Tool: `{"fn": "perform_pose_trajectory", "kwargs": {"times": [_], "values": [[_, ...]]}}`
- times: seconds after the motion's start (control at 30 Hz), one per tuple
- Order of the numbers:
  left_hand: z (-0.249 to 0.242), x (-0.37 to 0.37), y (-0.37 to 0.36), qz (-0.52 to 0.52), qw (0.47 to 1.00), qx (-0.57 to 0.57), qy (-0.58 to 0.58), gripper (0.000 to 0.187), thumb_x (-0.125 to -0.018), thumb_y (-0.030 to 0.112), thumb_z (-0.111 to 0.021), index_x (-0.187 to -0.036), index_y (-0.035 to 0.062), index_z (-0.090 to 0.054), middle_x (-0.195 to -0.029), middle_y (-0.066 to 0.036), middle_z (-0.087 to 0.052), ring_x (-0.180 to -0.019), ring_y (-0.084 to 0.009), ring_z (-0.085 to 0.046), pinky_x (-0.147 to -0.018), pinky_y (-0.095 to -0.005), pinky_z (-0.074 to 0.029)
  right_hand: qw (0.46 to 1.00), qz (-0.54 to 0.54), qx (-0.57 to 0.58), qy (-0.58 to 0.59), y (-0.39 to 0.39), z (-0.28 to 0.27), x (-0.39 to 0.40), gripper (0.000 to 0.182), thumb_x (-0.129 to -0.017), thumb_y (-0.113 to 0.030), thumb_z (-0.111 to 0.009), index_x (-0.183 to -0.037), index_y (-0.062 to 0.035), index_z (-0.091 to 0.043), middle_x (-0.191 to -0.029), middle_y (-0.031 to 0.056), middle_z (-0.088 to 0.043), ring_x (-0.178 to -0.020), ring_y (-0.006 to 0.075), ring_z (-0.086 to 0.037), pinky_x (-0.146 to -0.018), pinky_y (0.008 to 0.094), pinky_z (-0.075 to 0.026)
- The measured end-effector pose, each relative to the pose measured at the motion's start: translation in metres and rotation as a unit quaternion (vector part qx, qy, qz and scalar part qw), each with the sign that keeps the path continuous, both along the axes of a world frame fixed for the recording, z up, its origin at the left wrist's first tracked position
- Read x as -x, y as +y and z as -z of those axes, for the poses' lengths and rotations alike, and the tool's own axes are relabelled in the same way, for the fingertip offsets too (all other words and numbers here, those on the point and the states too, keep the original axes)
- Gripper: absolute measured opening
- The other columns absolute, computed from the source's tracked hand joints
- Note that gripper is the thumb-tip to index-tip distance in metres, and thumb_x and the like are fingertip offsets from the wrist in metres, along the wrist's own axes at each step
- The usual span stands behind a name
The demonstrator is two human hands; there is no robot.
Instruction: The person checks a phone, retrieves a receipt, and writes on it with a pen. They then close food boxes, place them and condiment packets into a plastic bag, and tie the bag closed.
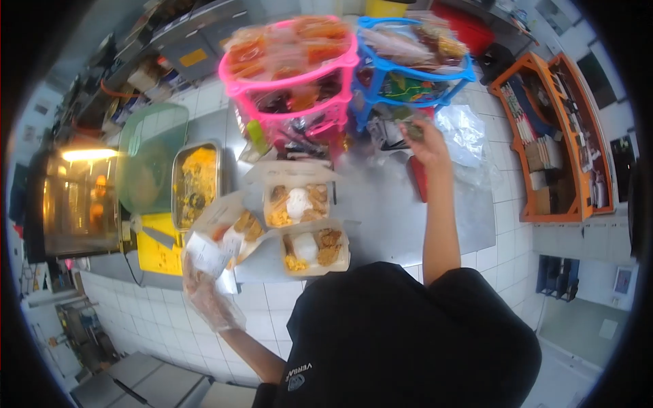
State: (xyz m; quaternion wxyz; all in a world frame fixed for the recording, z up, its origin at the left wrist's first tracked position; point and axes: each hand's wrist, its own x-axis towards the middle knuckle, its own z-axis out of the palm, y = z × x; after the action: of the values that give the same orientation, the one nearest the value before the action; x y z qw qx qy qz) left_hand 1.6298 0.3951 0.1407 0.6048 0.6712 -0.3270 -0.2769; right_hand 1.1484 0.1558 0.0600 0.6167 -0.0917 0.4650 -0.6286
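My left hand (204,289), in a clear plastic glove, grips an open takeaway box (219,212) at the table's left front. A printed paper slip (209,253) lies against that box near my fingers. Two more open boxes sit to its right: a rear box (297,204) and a front box (315,249), both with white rice, yellow pieces and browned food. My bare right hand (428,144) reaches to the foot of the blue rack (415,73). Its fingers are closed on a small dark greenish packet (413,130), blurred.
A pink rack (292,81) full of bagged sauces stands at the back. To the left are a steel tray (197,183) of yellow food and a knife (158,236) on a yellow board (158,262). Clear plastic bags (460,136) and a red object (418,178) lie at right.
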Motion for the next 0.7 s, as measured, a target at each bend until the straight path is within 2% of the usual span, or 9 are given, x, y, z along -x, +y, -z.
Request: {"fn": "perform_pose_trajectory", "kwargs": {"times": [0.03, 0.13, 0.27, 0.37, 0.43, 0.53, 0.57, 0.63, 0.7], "values": [[-0.001, -0.004, -0.002, 0.0, 1.0, -0.004, 0.002, 0.064, -0.085, 0.015, -0.058, -0.145, -0.0045, -0.048, -0.149, -0.019, -0.047, -0.136, -0.0287, -0.047, -0.116, -0.0389, -0.035, 0.999, -0.022, 0.015, 0.027, 0.011, -0.006, 0.002, 0.02, -0.098, -0.005, -0.052, -0.116, 0.0032, -0.049, -0.105, 0.0185, -0.064, -0.093, 0.0323, -0.067, -0.077, 0.0396, -0.06], [-0.007, -0.011, -0.004, -0.006, 1.0, -0.012, 0.006, 0.06, -0.086, 0.01, -0.058, -0.143, -0.0053, -0.05, -0.145, -0.018, -0.052, -0.129, -0.0267, -0.053, -0.111, -0.0358, -0.039, 0.98, -0.093, 0.047, 0.17, 0.066, -0.089, -0.046, 0.022, -0.099, -0.017, -0.057, -0.115, -0.0013, -0.058, -0.091, 0.009, -0.067, -0.077, 0.0155, -0.067, -0.061, 0.0279, -0.053], [-0.007, -0.021, -0.01, -0.032, 0.998, -0.02, 0.042, 0.057, -0.086, 0.001, -0.055, -0.142, -0.0047, -0.051, -0.142, -0.016, -0.054, -0.126, -0.0255, -0.054, -0.109, -0.0335, -0.041, 0.903, -0.315, 0.039, 0.29, 0.101, -0.09, -0.111, 0.029, -0.098, -0.022, -0.061, -0.118, -0.0001, -0.06, -0.086, 0.0065, -0.066, -0.059, 0.0118, -0.062, -0.043, 0.0231, -0.044], [-0.012, -0.029, -0.013, -0.032, 0.998, -0.033, 0.053, 0.055, -0.087, -0.001, -0.054, -0.143, -0.0038, -0.051, -0.143, -0.015, -0.054, -0.127, -0.025, -0.054, -0.109, -0.0334, -0.04, 0.849, -0.409, 0.055, 0.329, 0.096, -0.062, -0.17, 0.037, -0.096, -0.027, -0.066, -0.119, 0.0021, -0.063, -0.073, 0.0036, -0.064, -0.051, 0.0086, -0.055, -0.046, 0.0241, -0.042], [-0.012, -0.035, -0.011, -0.036, 0.998, -0.024, 0.056, 0.055, -0.088, -0.002, -0.051, -0.143, -0.0033, -0.051, -0.143, -0.015, -0.053, -0.128, -0.0247, -0.053, -0.11, -0.0337, -0.04, 0.823, -0.429, 0.104, 0.357, 0.081, -0.042, -0.204, 0.034, -0.097, -0.029, -0.066, -0.113, 0.0013, -0.066, -0.072, 0.0029, -0.062, -0.051, 0.0081, -0.053, -0.046, 0.0251, -0.04], [-0.008, -0.048, -0.002, -0.033, 0.999, -0.021, 0.035, 0.056, -0.088, -0.002, -0.049, -0.144, -0.0034, -0.05, -0.145, -0.015, -0.052, -0.131, -0.0243, -0.051, -0.111, -0.0337, -0.038, 0.763, -0.408, 0.064, 0.497, 0.066, -0.012, -0.232, 0.029, -0.097, -0.028, -0.066, -0.104, -0.0001, -0.068, -0.071, 0.0015, -0.06, -0.052, 0.0074, -0.052, -0.046, 0.0253, -0.04], [-0.006, -0.055, 0.002, -0.035, 0.998, -0.002, 0.042, 0.056, -0.087, 0.003, -0.056, -0.143, -0.0009, -0.053, -0.143, -0.016, -0.053, -0.128, -0.0239, -0.053, -0.107, -0.033, -0.041, 0.772, -0.367, 0.107, 0.508, 0.067, -0.008, -0.231, 0.028, -0.097, -0.028, -0.067, -0.099, 0.0003, -0.067, -0.07, 0.0013, -0.059, -0.053, 0.0082, -0.053, -0.048, 0.0269, -0.042], [-0.003, -0.068, 0.014, -0.041, 0.997, 0.031, 0.058, 0.057, -0.085, 0.014, -0.072, -0.14, 0.004, -0.058, -0.141, -0.018, -0.056, -0.123, -0.0232, -0.056, -0.1, -0.0317, -0.047, 0.783, -0.404, 0.089, 0.465, 0.088, -0.051, -0.226, 0.03, -0.096, -0.028, -0.068, -0.099, 0.0016, -0.065, -0.07, 0.0031, -0.061, -0.056, 0.0091, -0.056, -0.049, 0.0286, -0.044], [0.006, -0.08, 0.019, -0.054, 0.997, 0.023, 0.057, 0.057, -0.086, 0.016, -0.073, -0.139, 0.0042, -0.058, -0.141, -0.017, -0.056, -0.122, -0.0236, -0.057, -0.101, -0.0317, -0.047, 0.774, -0.456, 0.077, 0.433, 0.12, -0.067, -0.223, 0.032, -0.096, -0.03, -0.068, -0.098, 0.0023, -0.064, -0.069, 0.0049, -0.062, -0.058, 0.0101, -0.057, -0.05, 0.0299, -0.046]]}}
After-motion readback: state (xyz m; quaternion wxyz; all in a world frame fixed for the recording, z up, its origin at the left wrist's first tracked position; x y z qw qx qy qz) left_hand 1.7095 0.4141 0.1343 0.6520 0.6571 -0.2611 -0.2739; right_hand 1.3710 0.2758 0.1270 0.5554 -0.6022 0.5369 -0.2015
